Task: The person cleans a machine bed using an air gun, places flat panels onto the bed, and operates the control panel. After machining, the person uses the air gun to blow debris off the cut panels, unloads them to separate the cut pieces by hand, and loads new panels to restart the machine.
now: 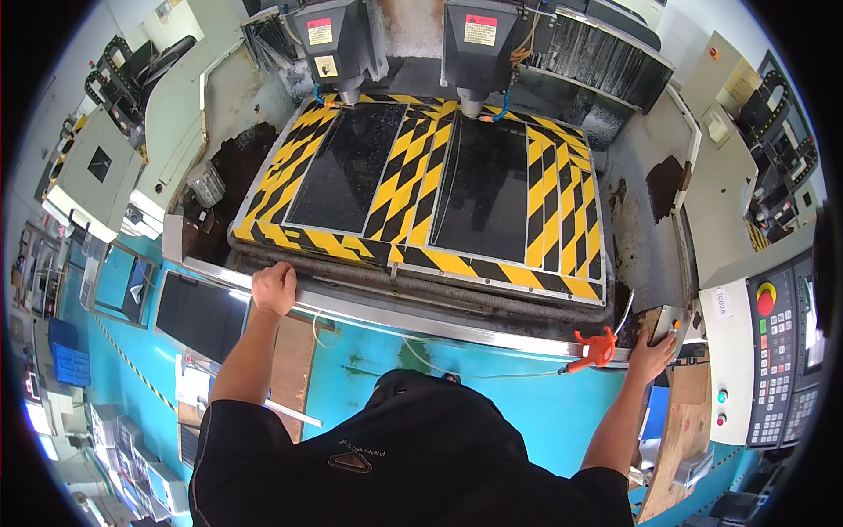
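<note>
My left hand (275,288) is closed in a loose fist over the metal front edge (351,314) of a two-spindle milling machine. To the right, my right hand (652,358) grips the lower end of a small metal button box (669,323) with an orange button; its fingertips are partly hidden. Just left of that hand, a red-orange spray gun (597,349) rests at the front edge, with a thin pale hose running from it. Behind the edge lies the machine bed, with two wet black panels (345,171) framed by yellow-and-black striped tape (408,180).
Two dark spindle heads (336,44) hang over the back of the panels. A control panel (773,351) with a red stop knob (766,300) stands at the right. Below the edge are a blue-green floor (351,378), a wooden board (290,364) and blue bins (70,363) farther left.
</note>
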